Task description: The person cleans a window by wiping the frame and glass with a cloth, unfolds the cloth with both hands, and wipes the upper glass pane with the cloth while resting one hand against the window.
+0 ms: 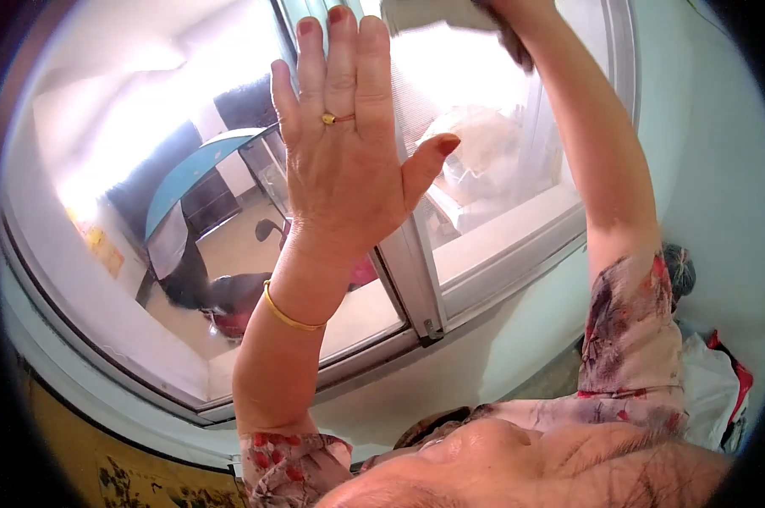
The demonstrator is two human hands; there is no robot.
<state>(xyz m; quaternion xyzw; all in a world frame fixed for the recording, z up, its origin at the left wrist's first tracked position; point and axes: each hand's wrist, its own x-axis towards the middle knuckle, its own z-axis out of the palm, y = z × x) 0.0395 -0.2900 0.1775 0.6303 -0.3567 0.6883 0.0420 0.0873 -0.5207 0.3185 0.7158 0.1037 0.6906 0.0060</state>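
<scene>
My left hand (pixel 344 144) is raised flat at the sliding window, fingers stretched and thumb out to the side. It holds nothing and overlaps the upright window frame (pixel 416 271); whether the palm presses on the glass I cannot tell. My right hand (pixel 522 7) reaches up to the top edge of the view, where most of its fingers are cut off. With it is a pale grey, cloth-like piece (pixel 442 13) with a dark, limp part (pixel 516 49) hanging down, held against the upper right pane (pixel 476 76).
Behind the glass stand a scooter (pixel 230 296) with a blue canopy (pixel 205 173) and a pale covered bundle (pixel 476 140). The window sill (pixel 518 241) runs below the right pane. White and red fabric (pixel 712 381) lies at the lower right, beside the wall (pixel 721 169).
</scene>
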